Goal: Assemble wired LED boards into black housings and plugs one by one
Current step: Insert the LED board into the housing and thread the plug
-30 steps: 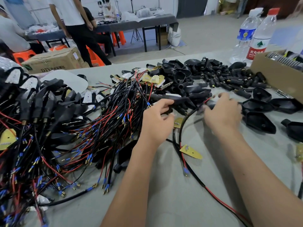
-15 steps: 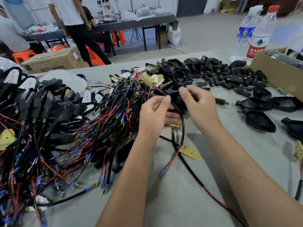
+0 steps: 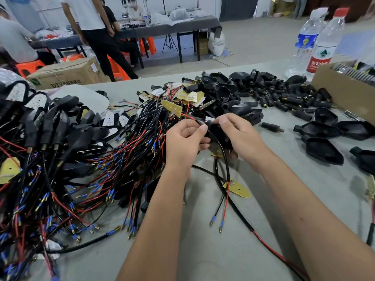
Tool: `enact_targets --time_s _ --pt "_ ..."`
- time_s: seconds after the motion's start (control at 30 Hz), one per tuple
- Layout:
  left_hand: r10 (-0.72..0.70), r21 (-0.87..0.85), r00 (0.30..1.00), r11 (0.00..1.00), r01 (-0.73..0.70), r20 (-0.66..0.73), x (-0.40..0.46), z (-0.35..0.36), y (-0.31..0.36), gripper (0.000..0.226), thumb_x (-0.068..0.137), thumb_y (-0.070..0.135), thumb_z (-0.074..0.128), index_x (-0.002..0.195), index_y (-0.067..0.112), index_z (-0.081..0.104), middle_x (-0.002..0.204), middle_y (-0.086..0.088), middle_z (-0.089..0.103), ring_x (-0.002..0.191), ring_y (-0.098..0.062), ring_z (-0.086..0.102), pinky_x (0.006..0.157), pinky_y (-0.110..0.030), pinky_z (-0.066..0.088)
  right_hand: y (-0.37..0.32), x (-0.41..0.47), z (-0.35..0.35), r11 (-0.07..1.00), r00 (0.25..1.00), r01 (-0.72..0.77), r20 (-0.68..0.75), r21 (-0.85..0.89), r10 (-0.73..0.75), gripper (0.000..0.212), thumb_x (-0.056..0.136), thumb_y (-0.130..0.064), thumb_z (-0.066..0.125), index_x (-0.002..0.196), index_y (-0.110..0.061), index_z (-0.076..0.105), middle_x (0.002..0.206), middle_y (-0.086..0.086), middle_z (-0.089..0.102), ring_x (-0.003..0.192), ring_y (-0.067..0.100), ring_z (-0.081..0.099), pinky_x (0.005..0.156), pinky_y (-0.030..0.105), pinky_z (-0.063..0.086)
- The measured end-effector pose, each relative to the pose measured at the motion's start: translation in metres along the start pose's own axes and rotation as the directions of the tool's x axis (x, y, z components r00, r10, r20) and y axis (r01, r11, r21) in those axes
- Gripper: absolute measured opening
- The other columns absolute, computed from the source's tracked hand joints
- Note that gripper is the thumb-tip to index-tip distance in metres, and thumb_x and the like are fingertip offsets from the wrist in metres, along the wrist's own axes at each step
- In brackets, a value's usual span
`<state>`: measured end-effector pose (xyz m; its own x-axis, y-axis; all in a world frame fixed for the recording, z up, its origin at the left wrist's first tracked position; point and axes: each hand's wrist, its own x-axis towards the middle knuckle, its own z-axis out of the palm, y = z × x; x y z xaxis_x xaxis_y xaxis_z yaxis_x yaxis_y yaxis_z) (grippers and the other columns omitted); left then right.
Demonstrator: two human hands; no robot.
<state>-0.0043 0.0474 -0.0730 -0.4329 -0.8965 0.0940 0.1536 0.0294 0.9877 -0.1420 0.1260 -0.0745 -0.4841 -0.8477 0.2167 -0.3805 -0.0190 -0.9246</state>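
Mostly hidden, black housing [image 3: 218, 131].

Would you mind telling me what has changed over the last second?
The right hand came in from the right carrying a black housing to meet the left hand; both now grip it and its wires, whose loose ends lifted. The wire pile, spare housings and bottles stayed put.

Housing [image 3: 218, 131] mostly hidden by hands, box [image 3: 343, 92] cut off at right edge, bottle labels blurred
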Motion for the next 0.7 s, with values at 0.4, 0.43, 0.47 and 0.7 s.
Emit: enact_targets --time_s 0.4,0.43,0.47,0.7 --pt "0.108 0.249 0.992 0.961 -0.121 0.066 0.001 0.005 -0.005 0.020 0.098 0.010 0.067 0.115 0.015 0.077 0.101 -0.006 0.077 0.092 -0.020 0.074 0.074 -0.033 0.061 0.003 -0.001 -0.010 0.990 0.993 -0.055 0.112 0.130 0.040 0.028 0.108 -0.023 0.050 0.097 -0.016 0.075 0.079 0.019 0.070 0.059 0.037 0.063 0.043 0.029 0.047" --pt "0.099 0.237 0.993 0.965 -0.112 0.068 0.001 0.003 -0.005 0.017 0.096 0.007 0.068 0.109 0.011 0.078 0.096 -0.008 0.077 0.087 -0.018 0.074 0.070 -0.030 0.061 0.003 0.000 -0.010 0.998 0.998 -0.026 0.058 0.056 0.023 0.030 0.108 -0.025 0.050 0.094 -0.016 0.076 0.083 0.020 0.070 0.068 0.039 0.063 0.052 0.034 0.052" --pt "0.091 0.234 0.994 0.967 -0.102 0.058 0.001 0.002 -0.006 0.015 0.094 0.004 0.070 0.105 0.009 0.078 0.093 -0.010 0.076 0.081 -0.015 0.074 0.068 -0.029 0.061 0.004 0.001 -0.009 1.000 1.000 -0.010 -0.013 -0.019 0.010 0.032 0.107 -0.026 0.050 0.091 -0.017 0.076 0.088 0.016 0.072 0.080 0.038 0.064 0.067 0.042 0.055" --pt "0.184 0.418 0.983 0.895 -0.157 -0.025 0.004 -0.004 -0.010 0.012 0.092 0.000 0.070 0.100 0.008 0.076 0.089 -0.006 0.074 0.082 -0.020 0.074 0.075 -0.032 0.064 0.011 0.008 -0.020 0.997 0.899 -0.079 -0.431 0.014 0.077 0.040 0.107 -0.039 0.045 0.076 -0.021 0.064 0.058 -0.005 0.061 0.050 0.011 0.048 0.052 0.029 0.036"
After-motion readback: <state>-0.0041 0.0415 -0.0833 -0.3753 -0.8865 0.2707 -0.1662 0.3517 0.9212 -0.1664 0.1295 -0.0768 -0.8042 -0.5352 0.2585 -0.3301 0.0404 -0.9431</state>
